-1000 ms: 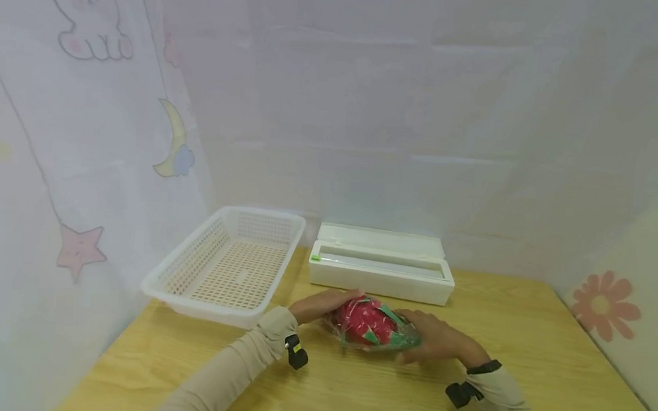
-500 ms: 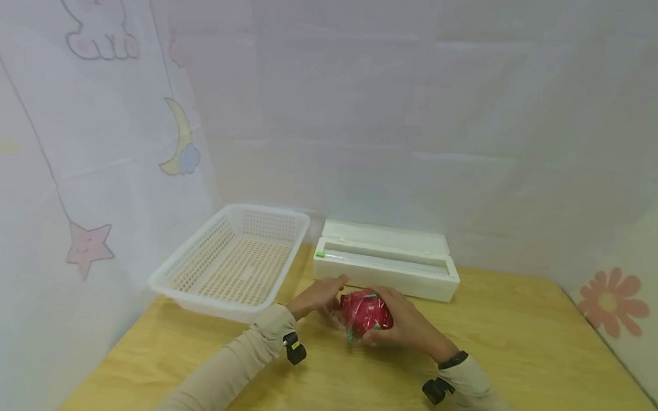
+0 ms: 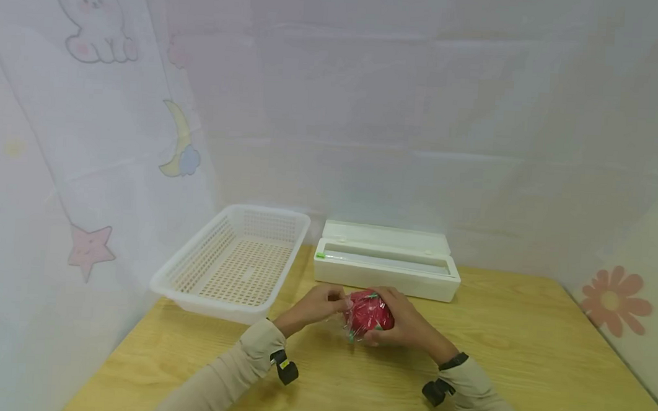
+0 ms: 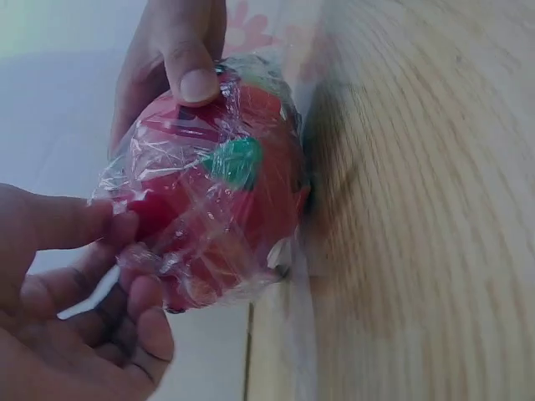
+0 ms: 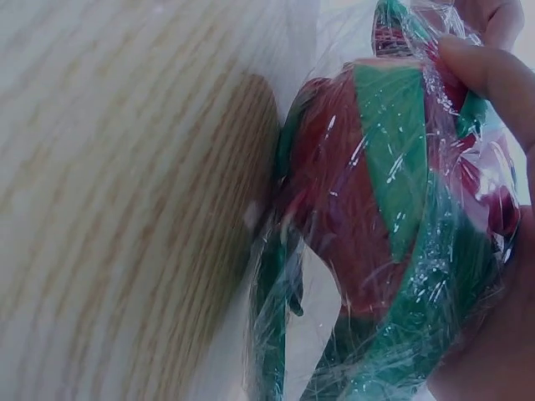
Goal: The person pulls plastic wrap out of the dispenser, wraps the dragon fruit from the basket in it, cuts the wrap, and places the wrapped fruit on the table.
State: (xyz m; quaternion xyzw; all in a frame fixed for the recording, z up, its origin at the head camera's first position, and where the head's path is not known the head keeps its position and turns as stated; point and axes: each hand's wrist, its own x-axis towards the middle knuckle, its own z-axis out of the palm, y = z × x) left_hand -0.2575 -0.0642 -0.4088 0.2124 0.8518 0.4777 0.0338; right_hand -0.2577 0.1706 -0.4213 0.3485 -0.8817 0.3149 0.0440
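Observation:
A red dragon fruit [image 3: 369,314] with green scales, wrapped in clear cling film [image 4: 184,242], lies between both hands just above the wooden table. My right hand [image 3: 410,326] grips its right end, thumb on the near side; its palm covers that end in the head view. At the other end my left hand [image 3: 314,305] pinches the crumpled film between thumb and forefinger [image 4: 121,227], close to a red scale tip, while the other fingers curl loosely below. In the right wrist view the long green scales [image 5: 393,142] show under wrinkled film.
Behind the hands stands a long white cling film box [image 3: 383,276], its lid raised and a roll inside. A white mesh basket [image 3: 206,308] stands at the back left. The wooden table [image 3: 521,364] meets a cloth backdrop behind.
The dragon fruit has turned and shifted left in my right hand, its long green scales now under the palm. My left hand has drawn back from its side and pinches the film.

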